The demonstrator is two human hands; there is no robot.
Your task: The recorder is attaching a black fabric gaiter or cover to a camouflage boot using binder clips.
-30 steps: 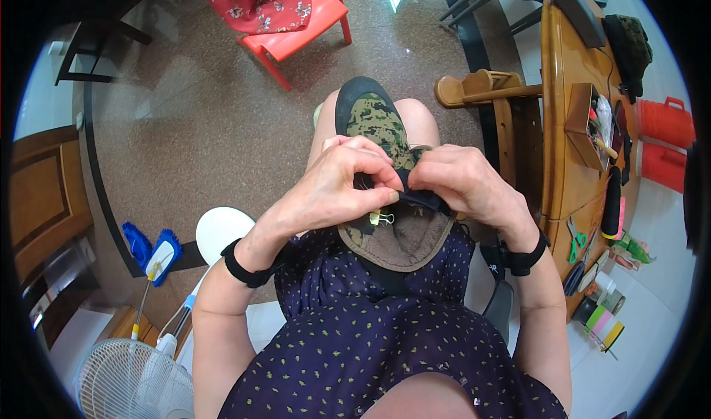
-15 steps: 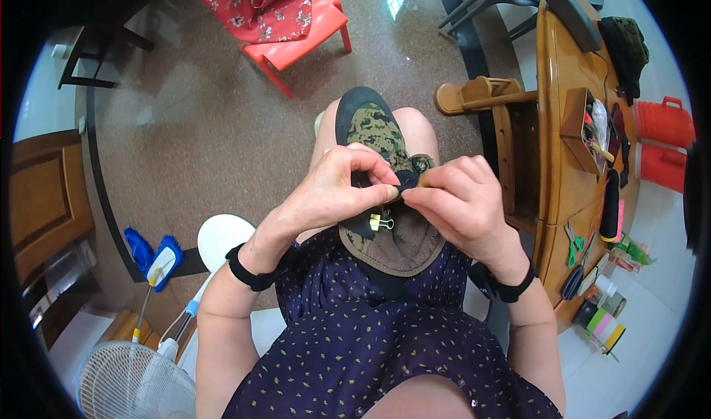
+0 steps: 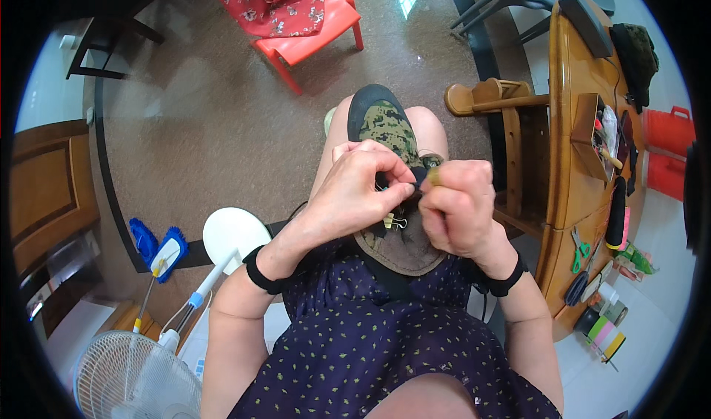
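Note:
A camouflage shoe (image 3: 386,126) with a black rubber toe lies across my lap, toe pointing away from me. My left hand (image 3: 363,183) is closed in a pinch on a dark strip of cloth (image 3: 419,175) at the shoe's opening. Close beside it, my right hand (image 3: 461,204) is curled shut, with a yellowish band (image 3: 434,176) on one finger. Whatever is between its fingertips is too small to make out. A yellow binder clip (image 3: 392,220) with wire handles grips the shoe near its brown heel end (image 3: 411,255), just below my hands.
On my right stands a wooden table (image 3: 566,160) with an open box (image 3: 589,126) of small items, green-handled scissors (image 3: 581,256) and spools (image 3: 607,334). A red chair (image 3: 318,30) is ahead. A fan (image 3: 133,374) and a blue mop (image 3: 169,252) are at left.
My right hand has turned and curled tighter, pulling slightly back from the left fingertips. My left hand still pinches the dark cloth. The whole view has shifted a little.

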